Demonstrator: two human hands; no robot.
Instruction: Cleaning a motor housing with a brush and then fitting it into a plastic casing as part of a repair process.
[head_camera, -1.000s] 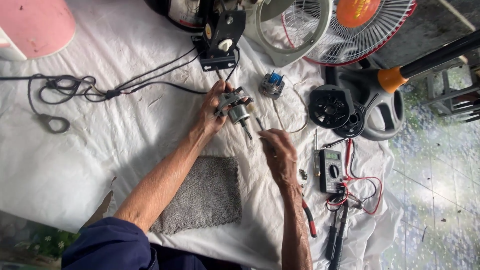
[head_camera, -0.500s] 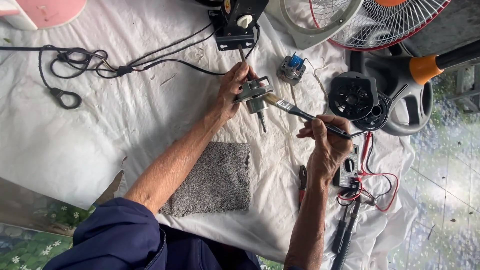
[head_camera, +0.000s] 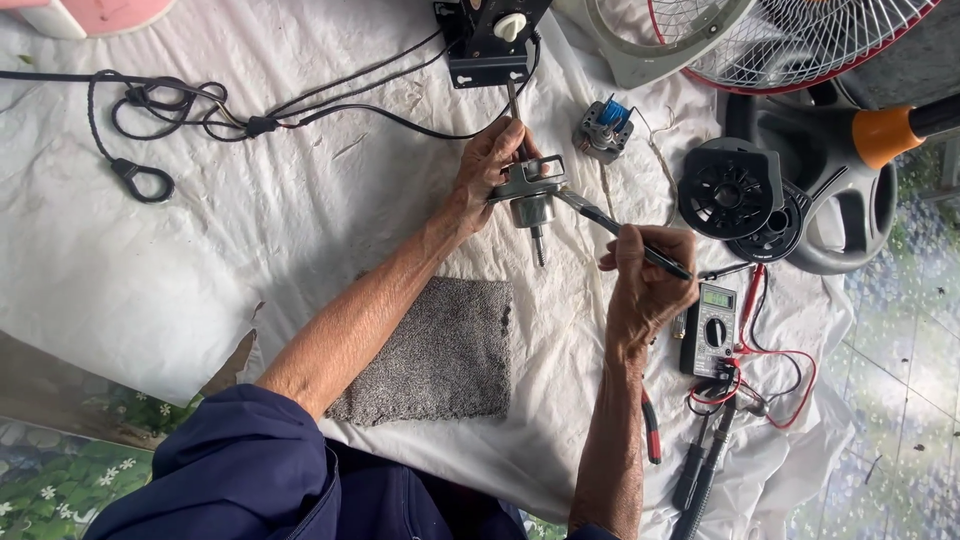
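Motor part (head_camera: 530, 195): metal, shaft pointing down, held above the white sheet (head_camera: 250, 250)
Right hand (head_camera: 648, 285): nearest, clenched on a dark tool (head_camera: 620, 232) whose tip meets the part
Left hand (head_camera: 490, 165): grasping the part's bracket
Beyond: black switch box (head_camera: 490, 40), fan grille (head_camera: 790, 40)

Left hand (head_camera: 487, 165) grips motor part (head_camera: 530, 195) above white sheet (head_camera: 250, 250). Right hand (head_camera: 645, 285) holds brush (head_camera: 620, 232), tip touching part. Multimeter (head_camera: 708, 328) beside right hand.
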